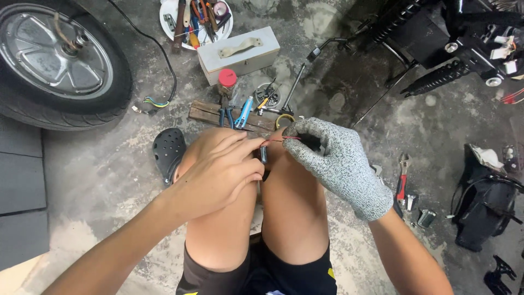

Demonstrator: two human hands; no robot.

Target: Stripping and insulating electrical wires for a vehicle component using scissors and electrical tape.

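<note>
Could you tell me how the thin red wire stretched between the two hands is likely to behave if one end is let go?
The thin red wire would probably flop: it looks very fine and runs straight only because the bare left hand and the grey-gloved right hand pinch its ends. It is likely very light. The knitted glove may make it hard to grip.

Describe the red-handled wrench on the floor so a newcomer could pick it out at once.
Start at the person's gloved right hand above the knees and look just past its wrist, down on the concrete floor. There lies the wrench, pointing away from the person. Its red handle and bare metal jaw head set it apart from the small silvery metal parts lying beside it.
</note>
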